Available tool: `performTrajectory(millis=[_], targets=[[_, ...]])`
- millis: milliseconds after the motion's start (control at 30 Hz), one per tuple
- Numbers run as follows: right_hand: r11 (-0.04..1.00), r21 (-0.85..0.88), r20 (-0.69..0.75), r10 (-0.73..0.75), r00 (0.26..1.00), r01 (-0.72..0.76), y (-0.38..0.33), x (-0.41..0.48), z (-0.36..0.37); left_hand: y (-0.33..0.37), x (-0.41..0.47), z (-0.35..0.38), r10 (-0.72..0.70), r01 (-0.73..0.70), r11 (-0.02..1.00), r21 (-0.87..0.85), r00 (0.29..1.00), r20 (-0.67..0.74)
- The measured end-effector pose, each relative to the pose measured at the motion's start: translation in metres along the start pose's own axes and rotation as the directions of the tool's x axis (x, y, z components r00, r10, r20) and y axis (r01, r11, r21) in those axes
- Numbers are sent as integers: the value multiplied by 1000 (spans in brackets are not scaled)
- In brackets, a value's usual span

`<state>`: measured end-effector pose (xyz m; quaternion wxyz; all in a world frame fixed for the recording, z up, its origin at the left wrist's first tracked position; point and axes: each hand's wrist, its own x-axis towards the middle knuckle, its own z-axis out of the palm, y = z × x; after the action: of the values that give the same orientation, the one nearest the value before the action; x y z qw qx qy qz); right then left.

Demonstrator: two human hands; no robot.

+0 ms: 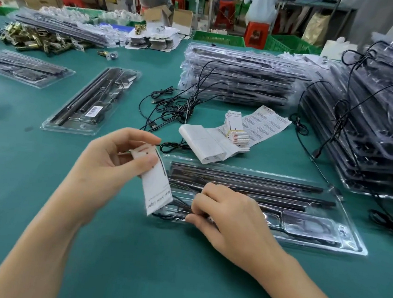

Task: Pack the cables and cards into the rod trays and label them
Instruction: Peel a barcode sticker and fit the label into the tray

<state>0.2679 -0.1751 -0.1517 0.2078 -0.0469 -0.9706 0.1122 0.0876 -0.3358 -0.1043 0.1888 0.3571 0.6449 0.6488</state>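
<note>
Both forearms reached in from the near edge of the green table (41,181). The left hand (114,162) was raised just left of the near rod tray (350,247), wrist bent, thumb and curled fingers pinching the top end of a white card (156,188). The card hung down tilted from that grip, its lower corner over the tray's left end. The right hand (229,215) lay palm down on the tray's left end, knuckles up, its fingers curled in and pressed together with the thumb, pinching a thin black cable (170,217) that looped out past the tray's left edge. How much of the cable sat inside the tray was too blurred to tell. Black rods (248,178) lay lengthwise along the tray's far side.

Just beyond the tray lay a folded white sheet (200,144), a banded bundle of cards (237,131) and a sheet of barcode labels (266,124). Beyond these, loose cables (170,107) lay tangled. Left of them lay 1 packed tray (91,101) bearing a barcode label. Farther from the near tray stood 2 stacks of trays, the middle stack (237,78) and the right stack (375,119). Far left sat a pile of brass parts (32,39).
</note>
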Motion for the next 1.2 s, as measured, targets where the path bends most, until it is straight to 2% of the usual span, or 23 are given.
performTrajectory(millis=[167,300,433,600,767,833,933,1067,1200], targets=[[998,-43,59,49,997,-47,-3,-1,4,-2,-44,-8,-165,164,982,92,986,-1],[995,8,127,93,987,-95,-3,0,2,-19,-77,-8,-303,302,949,88,953,-2],[992,58,164,98,982,-109,-3,0,1,-36,-85,-13,-396,411,890,197,912,-111],[991,71,171,97,980,-111,-2,0,1,-40,-70,-7,-529,535,833,141,845,-79],[993,80,166,75,983,-89,-3,2,1,-40,-64,7,-509,519,851,75,852,-119],[997,35,160,64,985,-70,-6,4,0,-41,-66,11,-473,489,866,101,868,-149],[997,-32,152,77,985,-73,-10,8,3,-39,-68,18,-458,466,884,14,873,-171],[993,-81,104,92,990,-83,-14,9,7,-37,-69,27,-414,424,905,-8,879,-236],[981,-192,9,45,999,-42,-15,7,10,-35,-69,32,-401,418,908,2,874,-275]])
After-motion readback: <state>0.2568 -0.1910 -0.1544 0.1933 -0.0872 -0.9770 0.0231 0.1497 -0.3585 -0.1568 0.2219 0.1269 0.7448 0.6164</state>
